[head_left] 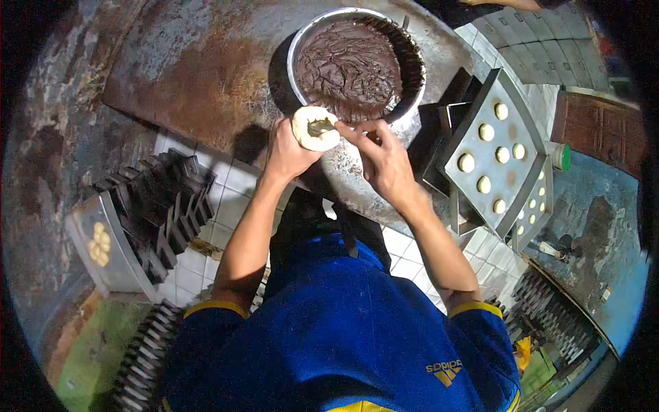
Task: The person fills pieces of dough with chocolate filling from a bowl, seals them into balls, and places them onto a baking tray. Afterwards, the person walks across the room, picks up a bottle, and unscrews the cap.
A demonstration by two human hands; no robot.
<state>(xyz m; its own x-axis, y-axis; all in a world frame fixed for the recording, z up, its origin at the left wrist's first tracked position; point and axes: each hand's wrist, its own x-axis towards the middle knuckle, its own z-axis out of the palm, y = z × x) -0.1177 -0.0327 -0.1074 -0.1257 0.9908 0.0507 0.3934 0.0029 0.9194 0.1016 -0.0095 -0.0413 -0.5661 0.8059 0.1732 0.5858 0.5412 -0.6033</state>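
Observation:
A round of pale dough (301,126) rests cupped in my left hand (283,156), its fingers closed around the underside. My right hand (386,165) pinches a small metal spatula (320,128), whose blade lies over the middle of the dough. Most of the spatula's handle is hidden by the fingers. Just beyond both hands stands a large metal bowl (294,67) of thick dark brown filling (350,63), with smears of it up the inner wall.
The bowl stands on a worn metal table (199,62). To the right are stacked trays (504,130) bearing several dough balls (502,154). At left, another tray (123,250) with dough pieces (99,244) sits by dark racks (161,206). Part of another person's arm (508,3) shows at the top.

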